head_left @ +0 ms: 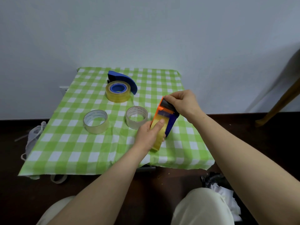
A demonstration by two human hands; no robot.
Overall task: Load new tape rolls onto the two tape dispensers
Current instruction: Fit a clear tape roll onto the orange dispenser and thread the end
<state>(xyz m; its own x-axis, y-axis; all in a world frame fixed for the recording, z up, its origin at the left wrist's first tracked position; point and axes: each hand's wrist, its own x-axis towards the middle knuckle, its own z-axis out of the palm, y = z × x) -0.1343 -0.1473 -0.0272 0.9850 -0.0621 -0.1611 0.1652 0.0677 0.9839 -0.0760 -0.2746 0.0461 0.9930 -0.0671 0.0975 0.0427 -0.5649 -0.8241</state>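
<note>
Orange-blue dispenser (172,123) at right side of checked cloth (73,143); left hand (148,135) grips its yellow roll (158,144), thumb on top; right hand (185,102) pinches black front end; clear roll (134,125) just left; second clear roll (97,128) farther left; loaded blue dispenser (128,80) behind.

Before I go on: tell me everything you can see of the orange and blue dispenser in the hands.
The orange and blue dispenser looks plastic: orange frame, blue body, black part at its far end. It is tilted over the checked tablecloth, a yellowish tape roll in it. The right hand pinches the black end; the left hand grips the roll.
</note>
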